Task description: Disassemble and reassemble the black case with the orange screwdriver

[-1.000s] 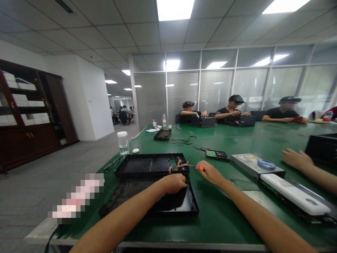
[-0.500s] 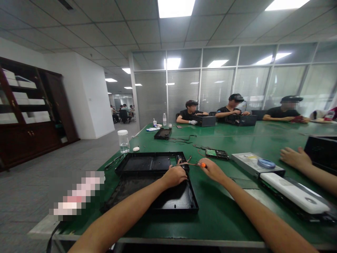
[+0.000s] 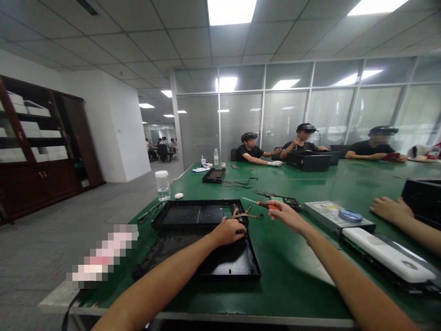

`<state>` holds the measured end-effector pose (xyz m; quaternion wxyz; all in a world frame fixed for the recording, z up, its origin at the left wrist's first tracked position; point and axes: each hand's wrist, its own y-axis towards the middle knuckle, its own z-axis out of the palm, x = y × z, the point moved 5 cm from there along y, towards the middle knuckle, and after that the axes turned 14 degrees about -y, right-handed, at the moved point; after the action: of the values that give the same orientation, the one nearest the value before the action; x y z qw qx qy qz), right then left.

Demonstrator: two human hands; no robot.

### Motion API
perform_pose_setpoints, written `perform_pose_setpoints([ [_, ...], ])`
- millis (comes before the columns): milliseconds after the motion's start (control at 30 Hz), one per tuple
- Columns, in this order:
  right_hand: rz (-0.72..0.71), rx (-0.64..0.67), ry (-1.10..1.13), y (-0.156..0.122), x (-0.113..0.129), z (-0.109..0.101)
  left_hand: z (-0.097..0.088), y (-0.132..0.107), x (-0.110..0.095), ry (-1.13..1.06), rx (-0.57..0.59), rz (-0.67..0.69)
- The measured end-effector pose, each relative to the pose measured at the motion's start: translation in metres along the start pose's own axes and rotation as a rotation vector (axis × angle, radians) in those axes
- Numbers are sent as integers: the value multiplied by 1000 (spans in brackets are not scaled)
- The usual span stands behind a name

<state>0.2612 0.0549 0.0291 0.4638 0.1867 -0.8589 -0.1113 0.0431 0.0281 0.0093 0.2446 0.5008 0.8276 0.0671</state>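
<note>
My right hand [image 3: 285, 215] is closed round the orange and black handle of a screwdriver [image 3: 262, 203]. Its thin metal shaft points left, above the green table. Two black casing halves stand joined in front of me: a far half [image 3: 193, 215] and a near half [image 3: 237, 262]. My left hand [image 3: 230, 232] rests with curled fingers at the right side, where the two halves meet. What its fingertips pinch is hidden. Just behind that hand, brown striped wires [image 3: 243, 214] come out of the far half and trail to the right.
Right of my arm lie a grey metal drive box [image 3: 327, 218] with a blue tape roll [image 3: 349, 214] and a white device [image 3: 389, 255]. A circuit board [image 3: 291, 202], jar [image 3: 162, 186] and tweezers-like tool [image 3: 150, 212] lie around. Another person's hand [image 3: 391, 211] is at the right.
My right hand has drawn back from the wires, and the screwdriver has swung so its shaft points left. My left hand stays almost in place. Across the table, a black box has shifted right.
</note>
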Motion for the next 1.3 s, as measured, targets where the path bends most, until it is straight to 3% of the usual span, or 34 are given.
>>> perform_pose_setpoints([
  [133,18,-241,-49,-4,8,-19,-1,-1,1,-74,-33,-68],
  [233,7,-340,-111,-8,14,-18,-1,-1,-1,-80,-13,-102],
  [467,-134,-308,-446,-11,28,2,-2,0,-2,-88,-32,-58],
  [767,-143,-308,-498,-11,29,2,2,0,2,-40,-18,-8],
  [1000,-229,-227,-674,-16,51,5,2,0,5,-33,-22,-57],
  [1200,-295,11,-1104,-17,112,13,0,0,2,-63,-44,-52],
  [1300,-325,136,-1166,-13,142,23,0,0,0,-79,-54,-69],
])
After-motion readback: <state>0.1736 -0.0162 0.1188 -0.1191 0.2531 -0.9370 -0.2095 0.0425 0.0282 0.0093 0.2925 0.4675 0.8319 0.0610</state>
